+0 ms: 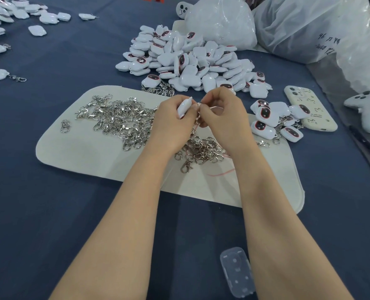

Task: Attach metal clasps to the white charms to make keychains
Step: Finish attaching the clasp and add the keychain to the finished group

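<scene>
Over a pale mat [82, 152] on the blue counter [49, 213], the left hand [173, 118] keeps its grip curled round a white charm [185, 107]. The right hand [221, 113] has its grip pinched on what looks like a metal clasp [198, 103] at the charm's edge. A heap of clasps [119, 118] lies at nine o'clock and a pile of charms [190, 61] at twelve.

Your blue tablecloth [49, 202] has a white felt mat [82, 156] at centre. A phone in a cream case [309, 109] lies back-up just right of the mat. A clear plastic case [237, 271] sits near you. Translucent plastic bags [305, 24] are top right, with a white plush toy [368, 109] at the right edge.
</scene>
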Demonstrator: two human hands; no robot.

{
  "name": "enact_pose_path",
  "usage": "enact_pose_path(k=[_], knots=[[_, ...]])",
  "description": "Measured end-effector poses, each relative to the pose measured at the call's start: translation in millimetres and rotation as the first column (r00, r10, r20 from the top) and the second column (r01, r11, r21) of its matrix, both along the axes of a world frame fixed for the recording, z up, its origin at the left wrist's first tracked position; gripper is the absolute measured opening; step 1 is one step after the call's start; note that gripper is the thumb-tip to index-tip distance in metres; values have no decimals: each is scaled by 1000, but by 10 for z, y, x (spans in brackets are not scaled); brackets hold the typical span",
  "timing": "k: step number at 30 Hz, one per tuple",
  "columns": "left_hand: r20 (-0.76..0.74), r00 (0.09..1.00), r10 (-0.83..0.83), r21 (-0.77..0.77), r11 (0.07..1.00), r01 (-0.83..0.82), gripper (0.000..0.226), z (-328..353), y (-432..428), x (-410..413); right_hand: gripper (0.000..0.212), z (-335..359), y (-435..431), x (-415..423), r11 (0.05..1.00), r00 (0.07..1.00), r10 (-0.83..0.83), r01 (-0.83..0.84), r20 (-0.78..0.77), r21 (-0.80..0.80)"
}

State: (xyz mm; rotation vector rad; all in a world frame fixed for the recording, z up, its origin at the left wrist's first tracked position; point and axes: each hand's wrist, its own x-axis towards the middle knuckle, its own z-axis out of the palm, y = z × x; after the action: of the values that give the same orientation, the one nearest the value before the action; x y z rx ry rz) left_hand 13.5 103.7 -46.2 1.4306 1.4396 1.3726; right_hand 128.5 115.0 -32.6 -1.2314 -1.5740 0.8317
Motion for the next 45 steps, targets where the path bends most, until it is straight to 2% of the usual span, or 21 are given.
enact_pose_path(k=[6,10,15,19,23,26,28,36,42,45], knots=[[-27,1000,12,-8,1000,-12,17,2,-8,0,23,-1,11,31,999,997,35,-36,63,13],[-22,1000,19,-36,999,-19,7,0,-1,-11,23,-11,20,20,999,993,39,-40,110,7],[2,1000,11,-32,999,-10,11,-8,-9,-6,16,-11,36,48,997,984,68,-63,164,-34],[106,993,-45,-44,998,50,18,-23,-15,-34,20,6,39,65,999,984,53,-52,168,-11],[210,975,-75,-51,995,88,19,-19,-5,-44,20,12,28,69,999,998,42,-41,35,-23],[150,985,-81,-36,995,88,25,-20,-13,-46,14,17,12,80,996,993,52,-59,-103,-72],[125,989,-74,-13,997,76,26,-13,-24,-47,11,25,4,86,993,988,68,-81,-141,-90],[18,999,-26,12,1000,26,20,4,-24,-26,6,30,-6,95,983,978,118,-140,-174,-117],[77,996,-41,-20,999,43,21,-10,-16,-36,11,8,12,116,982,981,150,-162,-121,-98],[140,988,-69,-56,995,78,13,-6,-21,-33,13,-6,25,123,989,989,117,-125,-93,-82]])
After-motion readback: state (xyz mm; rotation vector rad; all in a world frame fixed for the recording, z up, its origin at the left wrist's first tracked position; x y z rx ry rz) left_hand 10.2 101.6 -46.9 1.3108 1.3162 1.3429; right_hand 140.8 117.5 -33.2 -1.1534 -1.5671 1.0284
